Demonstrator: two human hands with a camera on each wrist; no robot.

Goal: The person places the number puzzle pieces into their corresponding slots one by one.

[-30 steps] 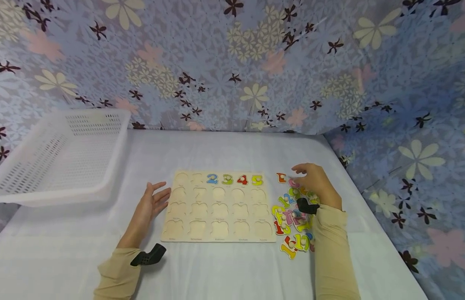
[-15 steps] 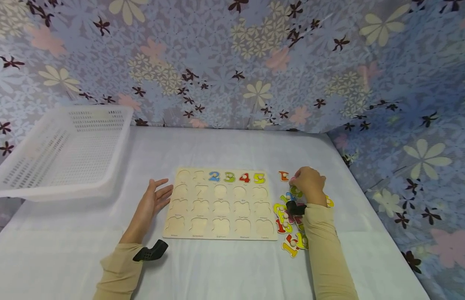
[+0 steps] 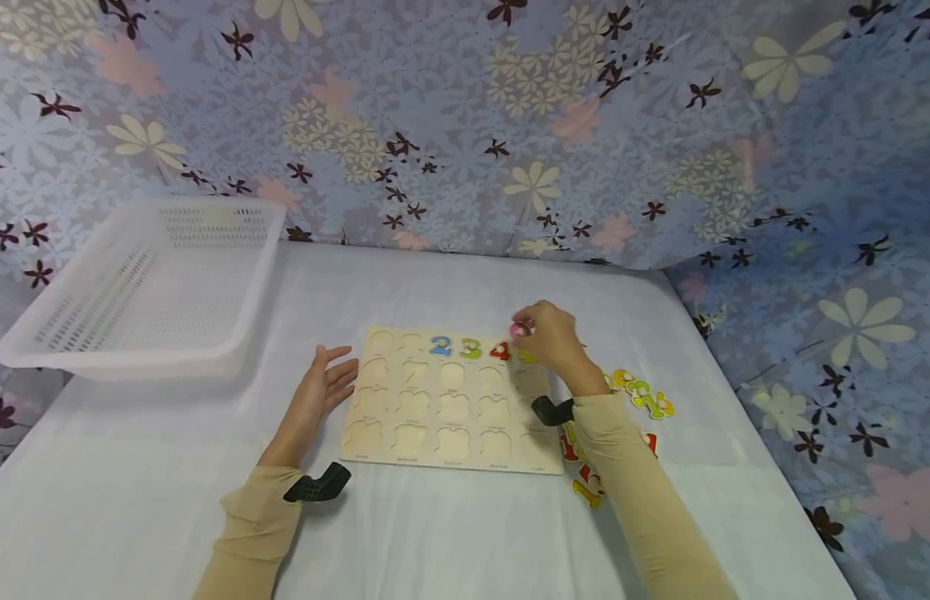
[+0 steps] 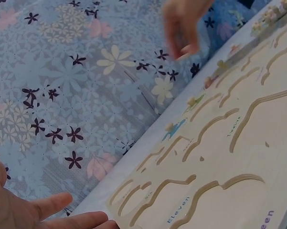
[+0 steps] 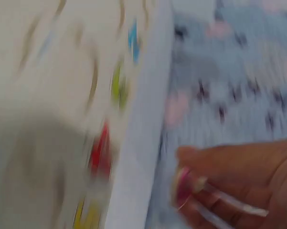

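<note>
While the white worktop carries everything, I have the basket at left and the puzzle board mid-view. My left grip, fingers spread, lies by the board's left edge; contact I can't judge. My right grip is pinched on a pink piece near the board's far edge, by the red 4. I take this step as bringing a piece to its recess; next calls for matching outlines and lowering it squarely.
</note>
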